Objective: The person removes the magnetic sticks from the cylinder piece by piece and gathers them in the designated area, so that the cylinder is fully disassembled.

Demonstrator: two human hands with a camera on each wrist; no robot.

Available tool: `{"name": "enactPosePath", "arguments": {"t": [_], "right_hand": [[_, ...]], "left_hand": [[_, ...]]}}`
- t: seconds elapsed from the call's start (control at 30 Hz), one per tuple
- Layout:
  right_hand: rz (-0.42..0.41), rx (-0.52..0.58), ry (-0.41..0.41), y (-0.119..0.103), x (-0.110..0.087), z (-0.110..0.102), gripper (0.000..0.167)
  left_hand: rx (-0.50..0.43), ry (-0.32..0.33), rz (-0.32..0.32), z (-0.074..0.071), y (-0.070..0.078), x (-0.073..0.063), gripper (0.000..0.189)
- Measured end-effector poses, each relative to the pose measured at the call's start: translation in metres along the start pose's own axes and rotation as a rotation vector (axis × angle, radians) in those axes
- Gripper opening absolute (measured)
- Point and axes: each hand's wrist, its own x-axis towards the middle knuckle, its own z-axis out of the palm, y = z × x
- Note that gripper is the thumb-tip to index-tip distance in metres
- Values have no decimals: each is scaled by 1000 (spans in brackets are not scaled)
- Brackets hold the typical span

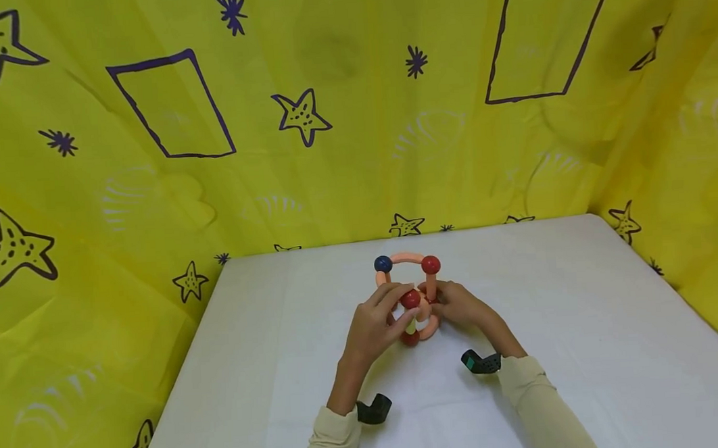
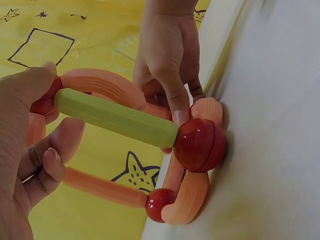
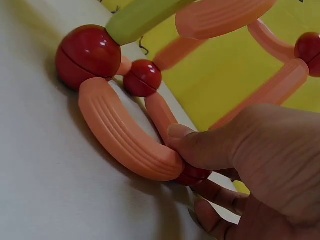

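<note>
A ball-and-rod frame of orange rods and red balls stands on the white table, with one blue ball (image 1: 383,264) at its top left. My left hand (image 1: 367,324) holds a red ball (image 1: 410,298) at the near upper corner. From that ball a light green rod (image 2: 117,117) runs down to a lower red ball (image 2: 201,145). Low on the other side, my right hand (image 1: 463,306) pinches a base red ball (image 3: 194,175), which its thumb partly hides. A curved orange rod (image 3: 127,135) joins this ball to the one under the green rod. Another red ball (image 1: 431,264) tops the far right upright.
The white table (image 1: 269,364) extends around the frame on all sides. Behind it and at both sides hangs a yellow curtain (image 1: 356,170) with stars and shells on it. A dark band with a camera (image 1: 375,410) sits at each wrist.
</note>
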Motion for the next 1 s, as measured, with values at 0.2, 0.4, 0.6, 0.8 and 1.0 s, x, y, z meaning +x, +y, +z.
{"name": "enactPosePath", "arguments": {"t": [0.2,0.4,0.6,0.8,1.0], "right_hand": [[-25,8,-36,2,6,-2,38],[-2,12,-14,0,4,0,40],[78,-25,38,-6,-10,-6,46],[46,-91,39,-20,-27,-23,34],[-100,-91,-3,-32,-43,-34,26]], "left_hand": [[-38,6,-7,4,2,0,43],[-53,8,-23,4,2,0,42],[-74,15,-11,4,2,0,44],[-73,11,-20,5,1,0,38],[-77,-2,-44,3,0,-1,38]]}}
